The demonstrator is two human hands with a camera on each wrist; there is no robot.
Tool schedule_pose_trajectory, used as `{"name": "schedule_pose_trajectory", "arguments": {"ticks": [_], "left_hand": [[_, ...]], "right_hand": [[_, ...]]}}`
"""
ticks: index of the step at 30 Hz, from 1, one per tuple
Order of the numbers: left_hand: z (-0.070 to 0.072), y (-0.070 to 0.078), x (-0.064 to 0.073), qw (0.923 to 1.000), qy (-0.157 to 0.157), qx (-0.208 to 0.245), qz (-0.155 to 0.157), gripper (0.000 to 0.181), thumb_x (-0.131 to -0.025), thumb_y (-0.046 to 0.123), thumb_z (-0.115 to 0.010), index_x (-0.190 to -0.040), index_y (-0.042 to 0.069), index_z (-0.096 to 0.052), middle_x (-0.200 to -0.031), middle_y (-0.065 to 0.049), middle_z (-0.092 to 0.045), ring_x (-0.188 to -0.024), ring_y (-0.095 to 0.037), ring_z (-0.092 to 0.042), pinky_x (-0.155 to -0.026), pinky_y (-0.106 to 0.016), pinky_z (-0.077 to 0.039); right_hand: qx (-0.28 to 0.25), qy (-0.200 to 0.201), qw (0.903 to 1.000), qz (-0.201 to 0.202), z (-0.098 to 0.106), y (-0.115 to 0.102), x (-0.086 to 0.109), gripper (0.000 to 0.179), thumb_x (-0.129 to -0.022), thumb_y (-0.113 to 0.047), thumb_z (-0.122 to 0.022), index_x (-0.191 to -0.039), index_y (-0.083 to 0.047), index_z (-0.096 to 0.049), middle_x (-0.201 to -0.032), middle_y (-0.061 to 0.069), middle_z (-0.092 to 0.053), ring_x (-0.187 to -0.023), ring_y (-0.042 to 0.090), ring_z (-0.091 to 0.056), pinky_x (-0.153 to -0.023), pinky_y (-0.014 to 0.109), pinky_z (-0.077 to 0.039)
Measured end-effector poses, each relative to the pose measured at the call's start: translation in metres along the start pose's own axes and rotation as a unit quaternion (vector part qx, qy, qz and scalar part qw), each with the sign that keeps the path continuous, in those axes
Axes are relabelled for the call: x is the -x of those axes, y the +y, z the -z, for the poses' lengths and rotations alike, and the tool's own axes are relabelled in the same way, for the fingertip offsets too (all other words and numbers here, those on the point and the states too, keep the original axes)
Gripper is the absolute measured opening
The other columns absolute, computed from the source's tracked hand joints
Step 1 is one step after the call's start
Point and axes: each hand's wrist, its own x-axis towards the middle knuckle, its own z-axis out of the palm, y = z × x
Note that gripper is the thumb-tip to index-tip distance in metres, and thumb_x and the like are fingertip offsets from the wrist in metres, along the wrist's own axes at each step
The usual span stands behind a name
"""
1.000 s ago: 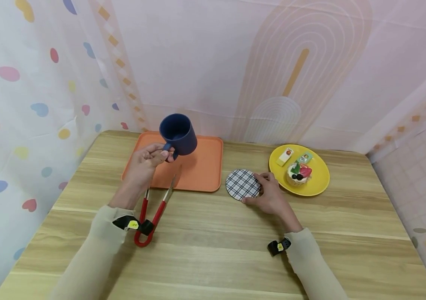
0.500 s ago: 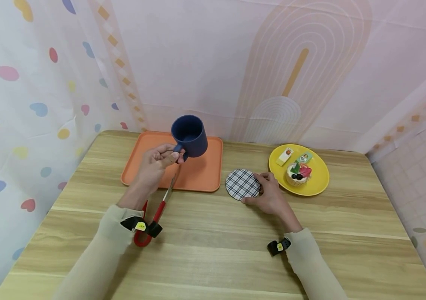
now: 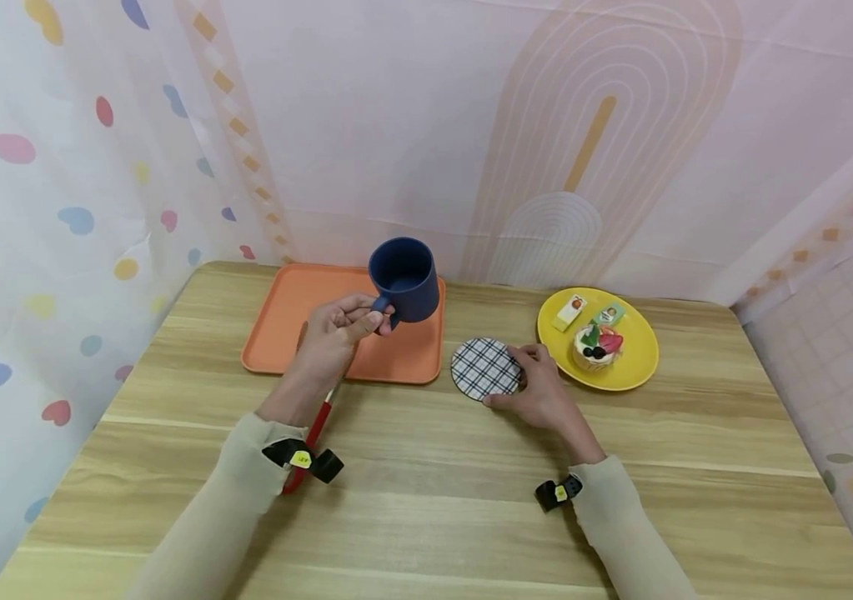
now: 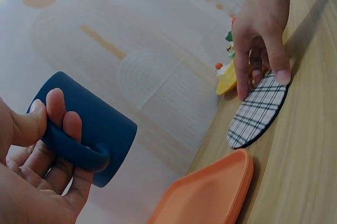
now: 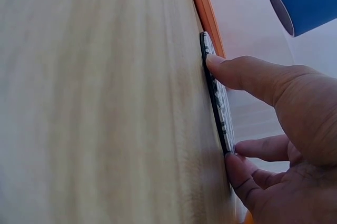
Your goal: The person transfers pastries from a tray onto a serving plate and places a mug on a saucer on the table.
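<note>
My left hand (image 3: 332, 346) pinches the handle of a dark blue mug (image 3: 414, 296). The mug is held in the air above the right part of an orange tray (image 3: 276, 333), its opening tilted toward the head camera. In the left wrist view, the thumb and fingers wrap the mug's handle (image 4: 79, 153). My right hand (image 3: 539, 392) holds a round plaid coaster (image 3: 482, 367) by its right side, thumb and fingertips at the rim. The coaster lies flat on the wooden table, as the right wrist view shows. Red-handled tongs (image 3: 318, 425) lie partly hidden beneath the left forearm.
A yellow plate (image 3: 639, 354) sits right of the coaster, carrying a fruit-topped cupcake (image 3: 595, 348) and two small boxes, one white (image 3: 569, 312) and one green (image 3: 609, 314). Patterned curtains (image 3: 366, 125) stand behind and along both sides of the wooden table (image 3: 426, 517).
The left hand has carried the mug to the right and slightly down, toward the coaster. Its forearm now covers more of the tongs. The right hand and coaster have stayed in place.
</note>
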Motion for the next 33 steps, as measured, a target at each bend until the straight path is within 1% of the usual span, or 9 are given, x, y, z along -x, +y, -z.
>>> {"name": "schedule_pose_trajectory", "arguments": {"ticks": [2,6,8,9,14,20,24,27,33], "left_hand": [[-0.003,-0.001,0.000,1.0000,-0.005,-0.002,0.002,0.019,-0.102,0.003,-0.059,-0.113,-0.012,-0.062,-0.084,0.002,-0.075,-0.078,-0.009,-0.071,-0.096,-0.025,-0.055],[-0.009,-0.003,0.001,0.9995,-0.011,-0.028,0.010,0.018,-0.103,0.005,-0.059,-0.114,-0.008,-0.064,-0.081,0.005,-0.074,-0.081,-0.009,-0.071,-0.100,-0.028,-0.052],[-0.012,-0.004,0.001,0.9992,-0.015,-0.035,0.013,0.017,-0.103,0.005,-0.059,-0.114,-0.007,-0.064,-0.080,0.006,-0.074,-0.081,-0.009,-0.071,-0.102,-0.029,-0.052],[-0.013,-0.005,0.001,0.9991,-0.019,-0.036,0.012,0.019,-0.103,0.005,-0.059,-0.115,-0.009,-0.064,-0.080,0.006,-0.073,-0.081,-0.008,-0.071,-0.102,-0.029,-0.052],[-0.022,-0.010,0.000,0.9990,-0.036,-0.023,0.010,0.024,-0.103,0.004,-0.059,-0.118,-0.015,-0.060,-0.081,0.004,-0.074,-0.081,-0.007,-0.070,-0.100,-0.027,-0.053],[-0.031,-0.016,0.000,0.9983,-0.051,-0.020,0.020,0.025,-0.103,0.005,-0.058,-0.118,-0.015,-0.060,-0.081,0.006,-0.074,-0.084,-0.009,-0.071,-0.097,-0.025,-0.054],[-0.038,-0.020,-0.002,0.9977,-0.059,-0.020,0.026,0.024,-0.103,0.004,-0.058,-0.118,-0.015,-0.061,-0.084,0.002,-0.074,-0.084,-0.010,-0.070,-0.096,-0.025,-0.055],[-0.043,-0.023,-0.003,0.9975,-0.059,-0.020,0.033,0.022,-0.103,0.004,-0.059,-0.116,-0.013,-0.063,-0.086,-0.002,-0.073,-0.084,-0.011,-0.070,-0.095,-0.025,-0.055],[-0.052,-0.029,-0.003,0.9969,-0.068,-0.015,0.036,0.024,-0.103,0.001,-0.057,-0.118,-0.017,-0.060,-0.080,0.004,-0.072,-0.082,-0.009,-0.070,-0.090,-0.023,-0.056]], "right_hand": [[0.000,0.000,1.0000,0.000,0.000,0.000,0.000,0.093,-0.083,-0.035,-0.086,-0.158,-0.009,-0.039,-0.154,0.018,-0.031,-0.135,0.036,-0.040,-0.113,0.054,-0.042],[0.002,0.001,1.0000,0.001,0.000,0.000,0.000,0.093,-0.083,-0.036,-0.086,-0.158,-0.009,-0.038,-0.154,0.018,-0.031,-0.135,0.036,-0.040,-0.113,0.054,-0.042],[0.003,0.002,1.0000,0.003,0.000,0.001,0.000,0.093,-0.083,-0.036,-0.086,-0.158,-0.009,-0.038,-0.154,0.018,-0.031,-0.135,0.036,-0.040,-0.113,0.054,-0.042],[0.002,0.002,1.0000,0.004,0.000,0.001,-0.001,0.093,-0.083,-0.037,-0.086,-0.158,-0.009,-0.039,-0.154,0.018,-0.031,-0.135,0.036,-0.040,-0.113,0.054,-0.042],[0.001,0.003,1.0000,0.003,0.000,0.001,0.000,0.093,-0.083,-0.037,-0.086,-0.158,-0.009,-0.039,-0.154,0.017,-0.031,-0.135,0.037,-0.040,-0.113,0.055,-0.042],[-0.001,0.002,1.0000,0.004,0.001,0.002,-0.001,0.093,-0.082,-0.037,-0.086,-0.158,-0.009,-0.039,-0.154,0.017,-0.031,-0.134,0.037,-0.040,-0.113,0.054,-0.042],[-0.002,0.001,1.0000,0.005,0.001,0.002,-0.001,0.093,-0.083,-0.036,-0.086,-0.158,-0.009,-0.039,-0.154,0.017,-0.031,-0.133,0.036,-0.040,-0.112,0.054,-0.042],[-0.002,0.001,1.0000,0.004,0.001,0.001,-0.001,0.092,-0.083,-0.035,-0.086,-0.158,-0.009,-0.039,-0.154,0.017,-0.031,-0.133,0.036,-0.040,-0.112,0.054,-0.042],[0.002,0.001,1.0000,0.003,0.001,0.001,-0.001,0.092,-0.083,-0.036,-0.086,-0.158,-0.009,-0.039,-0.154,0.017,-0.031,-0.133,0.036,-0.040,-0.113,0.054,-0.042]]}}
